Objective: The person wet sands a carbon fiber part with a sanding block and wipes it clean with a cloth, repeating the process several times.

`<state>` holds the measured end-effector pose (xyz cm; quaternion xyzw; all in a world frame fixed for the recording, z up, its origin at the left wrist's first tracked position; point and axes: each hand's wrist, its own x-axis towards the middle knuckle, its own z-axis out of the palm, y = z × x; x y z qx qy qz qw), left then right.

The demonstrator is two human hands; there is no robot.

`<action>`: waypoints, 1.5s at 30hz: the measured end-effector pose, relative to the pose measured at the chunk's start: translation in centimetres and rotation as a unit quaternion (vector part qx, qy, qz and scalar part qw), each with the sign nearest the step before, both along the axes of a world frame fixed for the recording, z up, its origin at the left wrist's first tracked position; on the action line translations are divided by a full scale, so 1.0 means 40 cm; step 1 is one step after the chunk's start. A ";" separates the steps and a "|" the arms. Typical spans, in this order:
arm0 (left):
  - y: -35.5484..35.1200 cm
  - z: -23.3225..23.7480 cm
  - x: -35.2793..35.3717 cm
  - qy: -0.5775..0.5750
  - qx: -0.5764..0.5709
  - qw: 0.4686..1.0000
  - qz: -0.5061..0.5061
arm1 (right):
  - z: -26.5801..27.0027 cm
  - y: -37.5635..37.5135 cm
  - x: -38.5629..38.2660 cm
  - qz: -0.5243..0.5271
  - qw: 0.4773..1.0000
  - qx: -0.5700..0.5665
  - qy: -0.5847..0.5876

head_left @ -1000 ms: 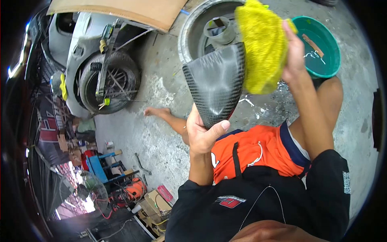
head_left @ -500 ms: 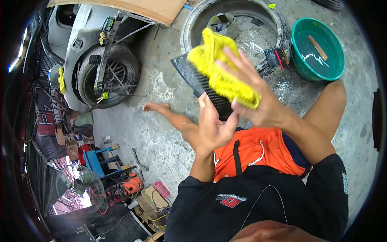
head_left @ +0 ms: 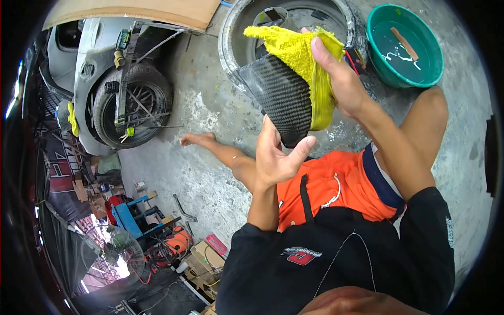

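A black woven carbon-fibre panel [head_left: 283,89], glossy and slightly curved, is held up before me over the floor. My left hand [head_left: 281,157] grips its lower end, thumb on the near side. Around the panel's right edge and upper end hangs a yellow microfibre cloth [head_left: 323,97]. My right hand [head_left: 338,76] is closed on this cloth at the panel's right side, with its thumb on top; the other fingers are mostly hidden behind the cloth.
A large tyre-like ring [head_left: 228,50] lies beyond the panel, with a small bucket [head_left: 270,18] inside. At right stands a green basin [head_left: 375,39] of water with a wooden stick [head_left: 404,43]. A car wheel [head_left: 131,107] and fan [head_left: 110,252] are at left.
My right hand has shifted from across the panel's face to its right edge, taking the cloth along. More of the woven surface shows. My left hand keeps its hold.
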<state>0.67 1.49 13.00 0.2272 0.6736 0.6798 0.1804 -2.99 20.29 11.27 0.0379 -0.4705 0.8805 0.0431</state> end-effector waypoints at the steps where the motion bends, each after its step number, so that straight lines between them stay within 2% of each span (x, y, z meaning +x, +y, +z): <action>1: -0.001 -0.004 0.000 -0.001 0.000 1.000 -0.003 | -0.001 0.010 -0.005 0.049 0.995 -0.077 -0.033; 2: -0.003 -0.012 -0.003 -0.007 0.026 1.000 -0.005 | 0.003 0.001 0.001 0.046 0.995 -0.077 -0.033; 4: 0.005 -0.018 -0.009 -0.013 0.051 0.999 -0.006 | 0.002 -0.044 0.020 -0.044 0.999 0.007 0.021; 6: 0.030 -0.018 -0.016 -0.012 0.170 0.984 0.059 | -0.018 -0.072 0.032 -0.044 0.997 0.037 0.052; 7: 0.026 -0.018 -0.014 0.010 0.114 0.991 0.071 | -0.014 -0.082 0.043 -0.057 0.988 0.102 0.097; 8: 0.022 -0.022 -0.016 0.011 0.114 0.991 0.073 | -0.010 -0.091 0.053 -0.071 0.973 0.166 0.141; 10: 0.015 -0.028 -0.019 -0.036 0.191 0.977 0.092 | -0.008 -0.090 0.067 -0.062 0.969 0.181 0.157; 12: 0.021 -0.023 -0.019 -0.047 0.202 0.971 0.115 | -0.010 -0.084 0.072 -0.079 0.896 0.351 0.259; 14: 0.021 -0.016 -0.024 -0.088 0.295 0.946 0.101 | -0.014 -0.096 0.077 -0.070 0.910 0.327 0.245; 15: 0.031 -0.011 -0.031 -0.114 0.404 0.905 0.076 | -0.008 -0.098 0.086 -0.081 0.913 0.313 0.251; 16: 0.034 -0.001 -0.032 -0.113 0.402 0.905 0.076 | -0.005 -0.097 0.089 -0.086 0.914 0.304 0.253; 17: 0.035 0.008 -0.034 -0.118 0.385 0.905 0.139 | -0.001 -0.095 0.091 -0.092 0.915 0.296 0.256; 19: 0.031 0.014 -0.042 -0.133 0.338 0.894 0.264 | -0.004 -0.089 0.092 -0.105 0.871 0.371 0.305; 20: 0.022 0.005 -0.042 -0.133 0.337 0.894 0.264 | -0.008 -0.088 0.092 -0.110 0.854 0.394 0.321; 22: 0.008 0.002 -0.040 -0.143 0.443 0.863 0.194 | -0.031 -0.097 0.089 -0.125 0.830 0.407 0.360; 23: 0.005 0.000 -0.033 -0.152 0.444 0.862 0.189 | -0.043 -0.097 0.083 -0.147 0.794 0.452 0.380; 24: -0.003 -0.013 -0.034 -0.152 0.444 0.863 0.189 | -0.043 -0.093 0.082 -0.147 0.794 0.452 0.380; 26: -0.026 -0.049 -0.036 -0.136 0.390 0.865 0.283 | -0.040 -0.086 0.083 -0.148 0.781 0.472 0.381; 28: -0.039 -0.044 -0.037 -0.129 0.404 0.852 0.307 | -0.038 -0.081 0.083 -0.148 0.780 0.468 0.388; 33: -0.035 -0.015 -0.028 -0.165 0.498 0.833 0.175 | -0.044 -0.083 0.084 -0.162 0.768 0.461 0.415; 36: -0.016 -0.006 -0.017 -0.217 0.512 0.829 0.057 | -0.043 -0.086 0.086 -0.154 0.786 0.439 0.407; 38: -0.006 -0.001 -0.013 -0.223 0.511 0.829 0.041 | -0.045 -0.091 0.084 -0.143 0.835 0.365 0.385; 40: 0.008 0.000 -0.004 -0.196 0.475 0.855 0.071 | -0.031 -0.101 0.094 -0.155 0.842 0.343 0.386; 41: 0.017 0.004 0.001 -0.174 0.448 0.871 0.100 | -0.031 -0.109 0.104 -0.126 0.892 0.276 0.335; 42: 0.025 0.007 0.006 -0.154 0.419 0.885 0.130 | -0.019 -0.105 0.104 -0.140 0.891 0.269 0.337; 44: 0.011 -0.073 0.002 -0.137 0.350 0.916 0.138 | 0.006 -0.097 0.104 -0.167 0.890 0.254 0.340; 45: 0.020 -0.061 0.002 -0.132 0.334 0.923 0.142 | 0.006 -0.090 0.106 -0.166 0.897 0.270 0.310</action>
